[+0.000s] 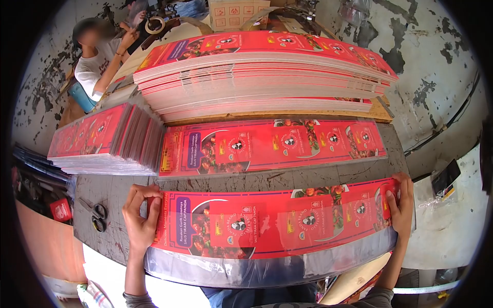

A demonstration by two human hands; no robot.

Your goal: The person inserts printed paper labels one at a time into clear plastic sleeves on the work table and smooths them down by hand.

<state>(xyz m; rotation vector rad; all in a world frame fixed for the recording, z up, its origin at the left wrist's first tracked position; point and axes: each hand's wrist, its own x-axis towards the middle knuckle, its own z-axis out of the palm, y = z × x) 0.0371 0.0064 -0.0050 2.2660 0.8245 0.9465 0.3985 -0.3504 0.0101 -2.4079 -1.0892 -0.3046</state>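
Observation:
A long red printed sheet (277, 220) lies near the front edge of the grey table, with clear plastic (272, 267) over its lower part and hanging toward me. My left hand (139, 213) grips its left end between thumb and fingers. At the right end, my right hand (400, 205) holds it the same way, thumb on top. Just behind lies another red printed piece in clear plastic (272, 146). Left of that one stands a thick stack of plastic-covered pieces (102, 136).
A tall stack of red printed sheets (262, 77) rests on a wooden board at the back. Black-handled scissors (96, 215) lie on the scratched grey table (115, 190) at the left. A person (97, 56) is at the back left, with part of another person beside them.

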